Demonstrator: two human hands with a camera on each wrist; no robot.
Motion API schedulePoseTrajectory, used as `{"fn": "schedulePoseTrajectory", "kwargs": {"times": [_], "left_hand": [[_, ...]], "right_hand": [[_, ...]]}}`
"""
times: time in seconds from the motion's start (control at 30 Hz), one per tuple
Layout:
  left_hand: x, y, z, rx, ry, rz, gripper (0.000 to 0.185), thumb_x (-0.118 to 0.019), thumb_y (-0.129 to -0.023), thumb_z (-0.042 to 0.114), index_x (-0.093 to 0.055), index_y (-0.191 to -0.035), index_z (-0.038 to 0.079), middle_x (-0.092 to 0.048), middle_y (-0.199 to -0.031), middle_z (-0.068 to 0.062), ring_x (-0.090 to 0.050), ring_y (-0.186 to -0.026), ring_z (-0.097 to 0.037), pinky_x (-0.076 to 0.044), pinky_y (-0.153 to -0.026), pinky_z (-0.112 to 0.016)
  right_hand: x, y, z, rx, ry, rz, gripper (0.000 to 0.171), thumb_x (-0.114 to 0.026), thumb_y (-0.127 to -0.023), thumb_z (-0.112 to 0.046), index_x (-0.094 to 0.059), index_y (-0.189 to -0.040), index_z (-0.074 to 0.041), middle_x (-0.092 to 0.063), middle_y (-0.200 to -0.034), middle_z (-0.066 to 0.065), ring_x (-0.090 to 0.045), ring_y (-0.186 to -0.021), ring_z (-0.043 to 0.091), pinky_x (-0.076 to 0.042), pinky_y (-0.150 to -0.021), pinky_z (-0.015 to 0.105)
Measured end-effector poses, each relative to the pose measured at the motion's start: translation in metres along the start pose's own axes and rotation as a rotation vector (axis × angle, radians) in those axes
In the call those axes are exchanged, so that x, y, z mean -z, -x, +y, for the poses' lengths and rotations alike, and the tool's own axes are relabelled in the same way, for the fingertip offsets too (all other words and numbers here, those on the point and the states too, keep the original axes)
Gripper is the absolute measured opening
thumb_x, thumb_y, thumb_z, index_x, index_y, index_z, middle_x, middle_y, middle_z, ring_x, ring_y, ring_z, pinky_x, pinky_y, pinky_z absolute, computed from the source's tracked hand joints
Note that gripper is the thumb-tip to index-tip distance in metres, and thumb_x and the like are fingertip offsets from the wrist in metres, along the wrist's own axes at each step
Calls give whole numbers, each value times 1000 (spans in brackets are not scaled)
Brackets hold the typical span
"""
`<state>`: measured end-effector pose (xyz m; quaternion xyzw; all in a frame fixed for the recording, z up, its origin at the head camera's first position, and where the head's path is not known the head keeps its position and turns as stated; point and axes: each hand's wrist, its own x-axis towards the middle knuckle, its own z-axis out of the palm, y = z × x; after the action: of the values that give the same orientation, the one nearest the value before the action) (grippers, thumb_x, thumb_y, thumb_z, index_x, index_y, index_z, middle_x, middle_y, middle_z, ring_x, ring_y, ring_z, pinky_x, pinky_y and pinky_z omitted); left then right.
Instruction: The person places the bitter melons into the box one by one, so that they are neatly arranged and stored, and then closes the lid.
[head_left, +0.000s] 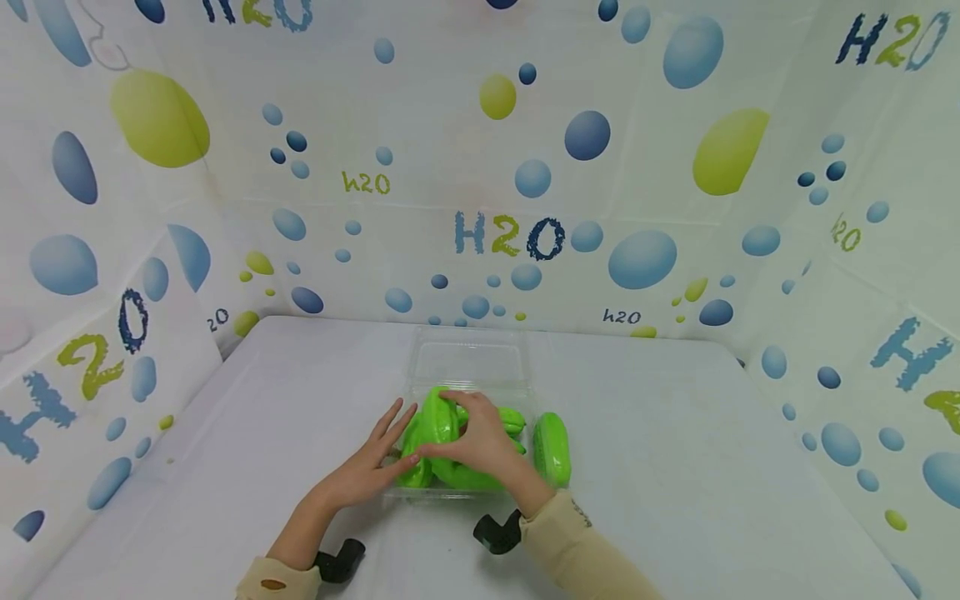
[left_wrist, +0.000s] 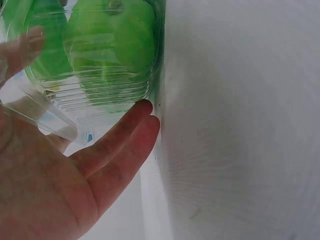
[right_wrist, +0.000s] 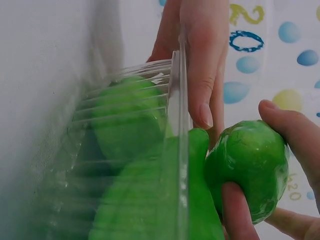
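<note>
A clear plastic clamshell box holds several glossy green, ridged, cucumber-like pieces. My right hand pinches one such green piece between thumb and fingers, at the box's left part. In the right wrist view this held green piece shows above the rim, beside another piece in the box. My left hand is at the box's left side, fingers spread and straight. Its fingers lie along the ribbed clear wall in the left wrist view, the thumb over the rim.
The box's clear lid lies folded back behind it. One more green piece lies on the white table just right of the box. A curtain printed with bubbles stands behind and at both sides.
</note>
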<state>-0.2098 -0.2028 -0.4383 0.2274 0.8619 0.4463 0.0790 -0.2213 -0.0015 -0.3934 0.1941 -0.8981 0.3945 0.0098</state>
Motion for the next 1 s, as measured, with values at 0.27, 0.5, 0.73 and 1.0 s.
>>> {"fn": "schedulePoseTrajectory", "kwargs": {"times": [0.27, 0.5, 0.73, 1.0], "left_hand": [[3, -3, -3, -34, -20, -2, 69, -49, -95, 31, -9, -148, 9, 6, -150, -18, -18, -130, -48, -31, -92, -62], [6, -6, -7, -26, -4, -4, 69, -48, -96, 31, -8, -148, 10, 7, -151, -17, -21, -130, -46, -30, -94, -61], [9, -10, -11, -25, -15, -10, 68, -47, -96, 32, -9, -148, 10, 7, -151, -17, -15, -132, -46, -27, -93, -64], [11, -13, -14, -18, -17, -13, 68, -47, -96, 32, -10, -148, 10, 7, -151, -16, -27, -127, -47, -28, -92, -64]], "right_hand": [[-10, -4, -4, -27, 29, 32, 80, -80, -64, -45, -50, -130, -10, -48, -128, 13, -45, -116, 30, -40, -90, 50], [-17, -9, -4, -66, 33, 31, 82, -79, -65, -47, -49, -131, -10, -44, -131, 18, -42, -119, 35, -39, -90, 53], [-18, -12, -5, -84, 35, 19, 83, -79, -65, -49, -48, -132, -11, -42, -133, 18, -40, -121, 36, -39, -91, 53], [-16, -14, -9, -78, 91, 28, 82, -77, -64, -52, -52, -129, -9, -48, -130, 14, -44, -119, 32, -40, -92, 48]]}}
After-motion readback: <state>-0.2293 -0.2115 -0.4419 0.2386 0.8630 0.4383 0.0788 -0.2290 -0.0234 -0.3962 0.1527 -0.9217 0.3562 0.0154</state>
